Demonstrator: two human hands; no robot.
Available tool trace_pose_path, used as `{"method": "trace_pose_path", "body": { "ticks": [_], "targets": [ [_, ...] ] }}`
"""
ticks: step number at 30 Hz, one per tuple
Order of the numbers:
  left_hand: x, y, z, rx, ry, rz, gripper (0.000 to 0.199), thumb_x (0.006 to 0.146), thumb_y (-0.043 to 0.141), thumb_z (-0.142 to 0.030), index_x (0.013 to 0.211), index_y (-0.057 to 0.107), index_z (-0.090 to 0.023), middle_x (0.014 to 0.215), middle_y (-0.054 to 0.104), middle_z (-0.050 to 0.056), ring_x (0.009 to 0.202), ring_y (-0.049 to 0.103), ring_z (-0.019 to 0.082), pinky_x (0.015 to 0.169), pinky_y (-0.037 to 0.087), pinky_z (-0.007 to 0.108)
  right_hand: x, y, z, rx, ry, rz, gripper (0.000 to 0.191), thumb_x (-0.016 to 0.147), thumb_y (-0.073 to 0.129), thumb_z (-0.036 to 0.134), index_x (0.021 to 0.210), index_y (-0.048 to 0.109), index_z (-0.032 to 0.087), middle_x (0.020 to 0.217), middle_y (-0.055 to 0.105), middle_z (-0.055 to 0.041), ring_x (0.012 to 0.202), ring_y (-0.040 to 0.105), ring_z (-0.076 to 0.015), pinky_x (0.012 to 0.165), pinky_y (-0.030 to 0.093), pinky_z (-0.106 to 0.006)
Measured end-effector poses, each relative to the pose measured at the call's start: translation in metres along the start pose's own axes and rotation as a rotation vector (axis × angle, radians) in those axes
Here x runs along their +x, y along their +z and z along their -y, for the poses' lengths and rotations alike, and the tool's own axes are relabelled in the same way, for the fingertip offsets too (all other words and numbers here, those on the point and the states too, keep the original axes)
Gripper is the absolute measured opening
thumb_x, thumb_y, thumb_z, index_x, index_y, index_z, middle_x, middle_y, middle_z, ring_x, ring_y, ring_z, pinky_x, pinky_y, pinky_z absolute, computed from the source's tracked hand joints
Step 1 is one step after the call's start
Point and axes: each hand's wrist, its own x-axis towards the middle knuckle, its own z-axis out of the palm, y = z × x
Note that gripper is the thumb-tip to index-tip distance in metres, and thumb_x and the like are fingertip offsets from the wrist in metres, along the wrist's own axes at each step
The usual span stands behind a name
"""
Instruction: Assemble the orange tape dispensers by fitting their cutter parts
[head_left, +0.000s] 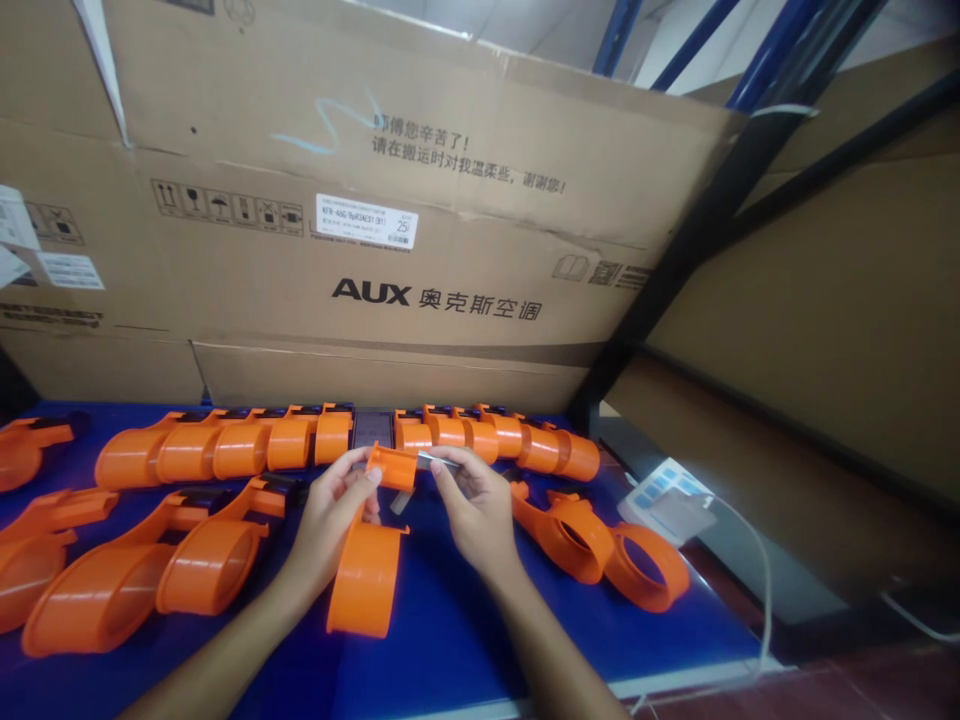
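Note:
An orange plastic tape dispenser (365, 578) is in my left hand (335, 507), its wide ring hanging down toward the blue table. The fingers of that hand are closed round the neck, just under the small upper part. Between the thumb and fingers of my right hand (471, 497) is a thin metal piece (435, 460), whose tip meets or nearly meets the right side of the upper part. Another small grey metal strip (401, 501) shows below the upper part; what it rests on or hangs from is unclear.
Rows of orange dispensers (240, 447) lie along the back and left of the blue table (442, 640); more (646, 568) lie at right. Printed cardboard (472, 240) stands behind. A dark metal post (660, 270) and a white box with a cable (671, 500) are at right.

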Motion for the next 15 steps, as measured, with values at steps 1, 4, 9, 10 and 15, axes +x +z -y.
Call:
{"method": "trace_pose_path", "body": {
  "ticks": [1,4,9,10,15],
  "targets": [
    [0.0001,-0.0002,-0.0001,0.001,0.007,0.007,0.051,0.084,0.074,-0.049,0.119,0.064,-0.014,0.062,0.058,-0.004,0.055,0.053,0.013,0.055,0.046,0.023,-0.0007,0.0000,0.0012,-0.013,-0.003,0.002,0.020,0.094,0.070,0.035,0.107,0.076,0.022,0.104,0.078,-0.0087,0.096,0.074,-0.0251,0.086,0.059,-0.037],
    [-0.0005,-0.0004,0.0003,0.004,0.019,0.040,0.046,0.084,0.074,-0.048,0.114,0.065,-0.014,0.060,0.056,-0.004,0.051,0.052,0.012,0.052,0.044,0.022,-0.0033,0.0006,0.0045,-0.043,-0.001,0.012,0.019,0.095,0.069,0.035,0.106,0.076,0.022,0.104,0.078,-0.0081,0.092,0.075,-0.0236,0.083,0.059,-0.035],
    [-0.0024,0.0012,0.0021,-0.008,-0.003,0.066,0.042,0.085,0.073,-0.048,0.108,0.066,-0.014,0.061,0.058,-0.004,0.050,0.052,0.011,0.049,0.041,0.021,-0.0053,0.0035,0.0037,0.016,0.044,0.014,0.022,0.094,0.070,0.038,0.108,0.076,0.022,0.103,0.079,-0.0087,0.094,0.075,-0.0254,0.085,0.060,-0.038],
    [-0.0028,0.0018,0.0025,-0.007,-0.001,0.071,0.041,0.086,0.072,-0.048,0.108,0.066,-0.014,0.063,0.060,-0.003,0.050,0.053,0.011,0.050,0.042,0.021,-0.0051,0.0041,0.0032,0.035,0.050,0.013,0.023,0.093,0.070,0.038,0.108,0.076,0.022,0.103,0.079,-0.0088,0.096,0.075,-0.0260,0.087,0.060,-0.039],
    [-0.0033,0.0032,0.0053,0.014,0.003,0.084,0.046,0.086,0.072,-0.047,0.117,0.066,-0.014,0.068,0.065,-0.001,0.054,0.056,0.012,0.051,0.043,0.020,-0.0045,0.0056,0.0045,-0.023,0.012,0.003,0.027,0.095,0.067,0.038,0.117,0.074,0.023,0.115,0.076,-0.0101,0.097,0.073,-0.0252,0.085,0.059,-0.038]
  ]
}}
